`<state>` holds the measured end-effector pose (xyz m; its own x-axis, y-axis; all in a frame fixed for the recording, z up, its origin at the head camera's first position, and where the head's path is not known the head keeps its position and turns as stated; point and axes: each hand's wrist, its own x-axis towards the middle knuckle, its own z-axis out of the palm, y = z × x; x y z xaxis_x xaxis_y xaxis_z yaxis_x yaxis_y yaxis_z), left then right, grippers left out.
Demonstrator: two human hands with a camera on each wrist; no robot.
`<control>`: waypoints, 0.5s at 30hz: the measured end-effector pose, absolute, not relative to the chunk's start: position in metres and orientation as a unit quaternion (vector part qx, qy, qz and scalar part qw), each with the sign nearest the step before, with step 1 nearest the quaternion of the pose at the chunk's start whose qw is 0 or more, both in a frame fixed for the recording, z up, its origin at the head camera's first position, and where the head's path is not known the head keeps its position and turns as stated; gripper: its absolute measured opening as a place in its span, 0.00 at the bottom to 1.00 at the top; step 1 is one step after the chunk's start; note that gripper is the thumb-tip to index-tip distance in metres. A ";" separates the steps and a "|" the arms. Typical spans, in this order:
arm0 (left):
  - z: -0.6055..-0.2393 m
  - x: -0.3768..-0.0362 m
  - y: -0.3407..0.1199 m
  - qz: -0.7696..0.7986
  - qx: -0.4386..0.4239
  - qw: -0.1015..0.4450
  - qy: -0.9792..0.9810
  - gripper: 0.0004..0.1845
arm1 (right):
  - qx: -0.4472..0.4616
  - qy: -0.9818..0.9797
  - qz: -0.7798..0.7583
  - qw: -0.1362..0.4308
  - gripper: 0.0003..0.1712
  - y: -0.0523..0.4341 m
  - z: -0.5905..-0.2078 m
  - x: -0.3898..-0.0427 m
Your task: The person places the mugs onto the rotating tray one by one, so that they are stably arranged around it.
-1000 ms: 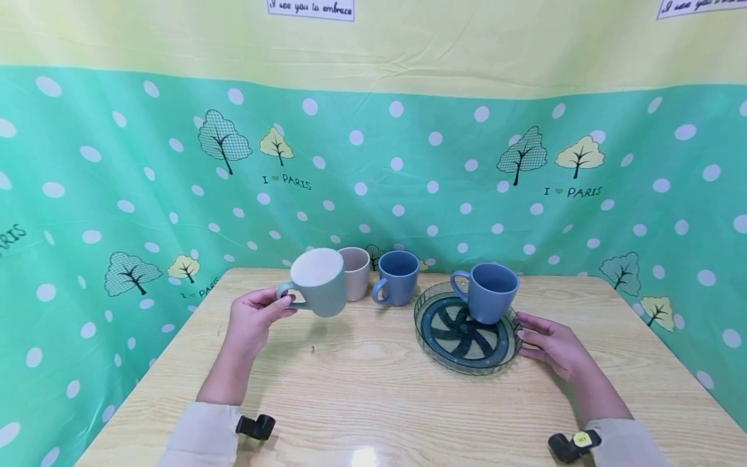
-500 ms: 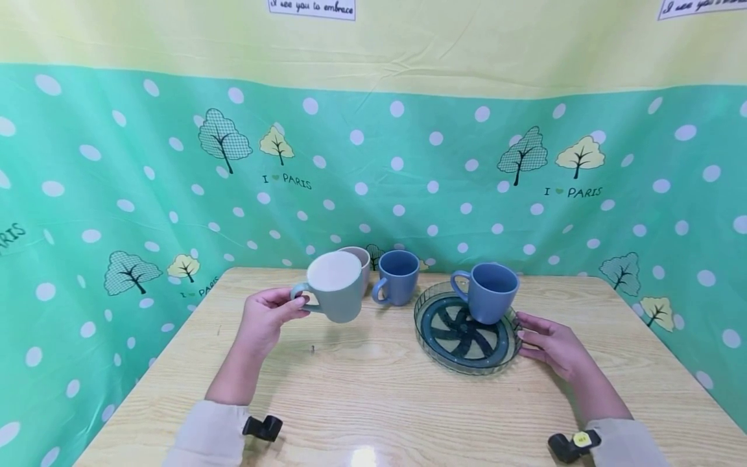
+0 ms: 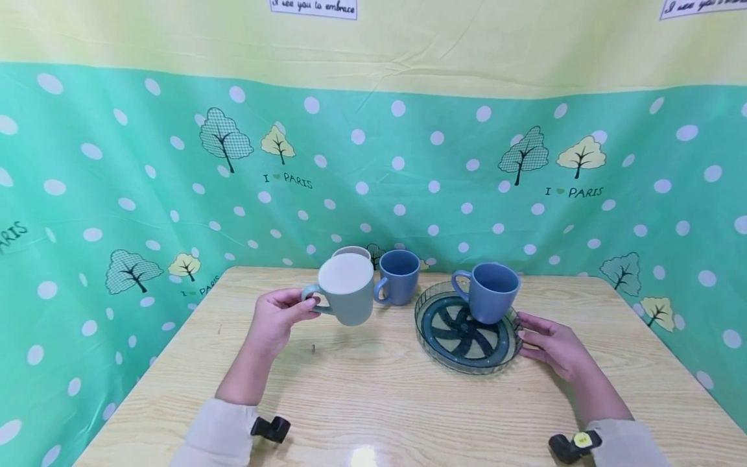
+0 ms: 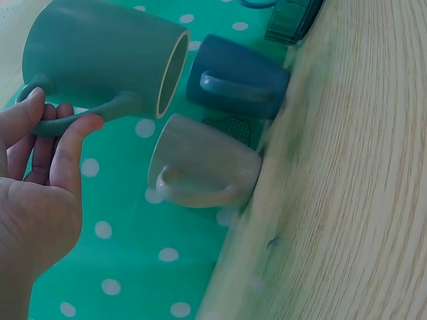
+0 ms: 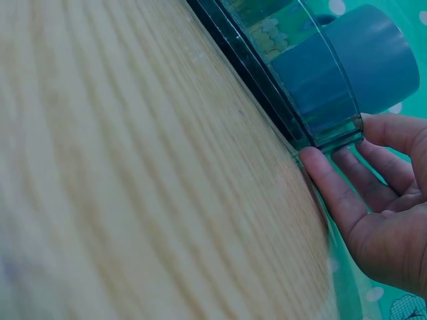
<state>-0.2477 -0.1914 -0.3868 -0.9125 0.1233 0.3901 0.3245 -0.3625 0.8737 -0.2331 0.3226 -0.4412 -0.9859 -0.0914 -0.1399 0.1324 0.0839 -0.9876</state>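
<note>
My left hand [image 3: 277,319] pinches the handle of a grey-green mug [image 3: 353,299] and holds it raised over the table, its round white top tilted toward me. In the left wrist view, the thumb and fingers close round the handle of this mug [image 4: 103,57]. My right hand [image 3: 551,342] holds the right side of a round, clear ribbed tray [image 3: 443,357] with a dark swirl base. In the right wrist view, the thumb is at the tray's lower edge and a finger is at its rim. A blue mug [image 3: 493,295] stands inside the tray.
Another blue mug [image 3: 399,279] stands at the table's back, left of the tray. Beside it is a pale pinkish-grey mug [image 4: 203,163], mostly hidden behind the raised mug in the head view. A patterned green curtain [image 3: 373,162] hangs behind the wooden table [image 3: 373,402].
My left hand has carried the grey-green mug to the right, so it now covers more of the pale mug. The right hand and the tray have stayed in place.
</note>
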 end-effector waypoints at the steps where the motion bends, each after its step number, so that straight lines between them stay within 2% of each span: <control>1: -0.387 -0.248 -0.190 -0.800 -0.200 0.063 -0.562 0.18 | 0.014 0.732 -0.677 0.083 0.40 0.323 -0.441 -0.233; 15: -0.389 -0.251 -0.175 -0.795 -0.213 0.047 -0.566 0.18 | 0.021 0.730 -0.678 0.086 0.40 0.321 -0.440 -0.230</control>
<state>-0.2509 -0.1748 -0.3894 -0.9049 0.1662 0.3917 0.3154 -0.3559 0.8797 -0.2303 0.3208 -0.4403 -0.9844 -0.0864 -0.1532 0.1464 0.0806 -0.9859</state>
